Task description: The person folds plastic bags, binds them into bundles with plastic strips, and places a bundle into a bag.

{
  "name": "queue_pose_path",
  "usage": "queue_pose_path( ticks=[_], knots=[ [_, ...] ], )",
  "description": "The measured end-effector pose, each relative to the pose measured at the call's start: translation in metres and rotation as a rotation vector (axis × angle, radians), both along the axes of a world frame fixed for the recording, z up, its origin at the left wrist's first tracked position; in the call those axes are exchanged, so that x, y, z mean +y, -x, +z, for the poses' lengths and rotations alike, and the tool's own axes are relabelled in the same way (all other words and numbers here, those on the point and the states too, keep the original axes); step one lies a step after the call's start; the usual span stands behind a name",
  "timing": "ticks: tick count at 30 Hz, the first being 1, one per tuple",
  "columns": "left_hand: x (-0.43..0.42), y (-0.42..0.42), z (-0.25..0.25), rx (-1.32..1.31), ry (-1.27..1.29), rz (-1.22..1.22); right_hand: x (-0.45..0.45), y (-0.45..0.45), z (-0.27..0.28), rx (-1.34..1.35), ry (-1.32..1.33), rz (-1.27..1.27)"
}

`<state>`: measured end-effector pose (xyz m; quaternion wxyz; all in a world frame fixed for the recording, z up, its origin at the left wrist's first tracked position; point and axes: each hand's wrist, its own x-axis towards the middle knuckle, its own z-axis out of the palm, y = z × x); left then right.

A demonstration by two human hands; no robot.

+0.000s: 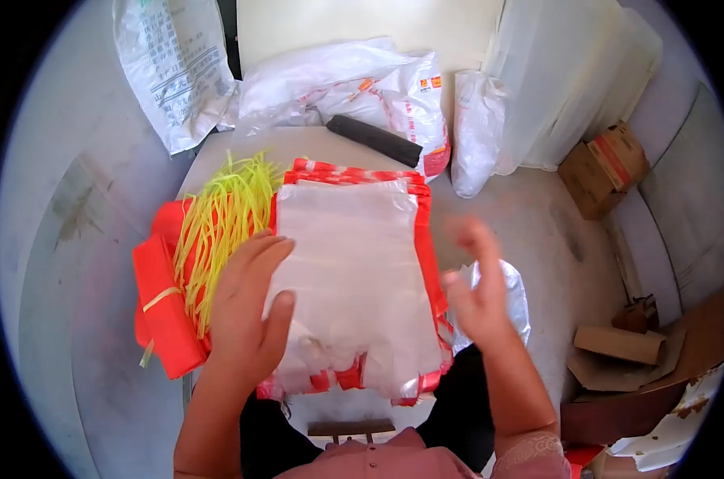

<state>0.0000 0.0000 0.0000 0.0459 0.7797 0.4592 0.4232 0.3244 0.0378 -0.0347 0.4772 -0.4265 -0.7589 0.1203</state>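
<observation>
A stack of red plastic bags [431,263] lies in front of me, with a whitish translucent plastic bag [350,255] flat on top. My left hand [254,307] is at the stack's left edge, fingers stretched and thumb apart; whether it touches the top bag I cannot tell. Off the right edge, my right hand [480,295] is raised with its fingers apart, slightly blurred, holding nothing visible. Beyond my left hand lies a bunch of yellow plastic strips [230,215]. Beside it rests a folded red bundle [166,307] tied with a yellow strip.
A black roll [374,140] lies at the back of the table [218,144], before white printed sacks [338,76]. On the floor to the right are a cardboard box [604,170], a cardboard tube [620,344] and a silvery-white bag [515,299]. Another white sack [170,72] hangs at left.
</observation>
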Motion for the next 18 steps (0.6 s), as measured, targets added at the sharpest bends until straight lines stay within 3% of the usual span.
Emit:
queue_pose_path(
  ticks=[2, 4, 8, 14, 15, 18],
  knots=[
    [0.029, 0.003, -0.043, 0.113, 0.206, 0.043, 0.018, 0.022, -0.025, -0.2, 0.221, 0.055],
    [0.046, 0.007, -0.079, 0.297, 0.364, 0.07, 0.037, 0.033, -0.06, -0.39, 0.222, 0.099],
    [0.064, 0.011, -0.128, 0.498, 0.37, 0.158, 0.053, 0.047, -0.095, -0.796, 0.314, 0.111],
    [0.08, 0.023, -0.138, 0.413, 0.561, 0.101, 0.072, 0.046, -0.103, -0.859, 0.313, 0.12],
    [0.081, 0.023, -0.14, 0.418, 0.553, 0.103, 0.072, 0.046, -0.104, -0.833, 0.187, 0.066],
    [0.077, 0.025, -0.141, 0.434, 0.526, 0.128, 0.066, 0.047, -0.096, -0.649, 0.227, 0.1]
  ],
)
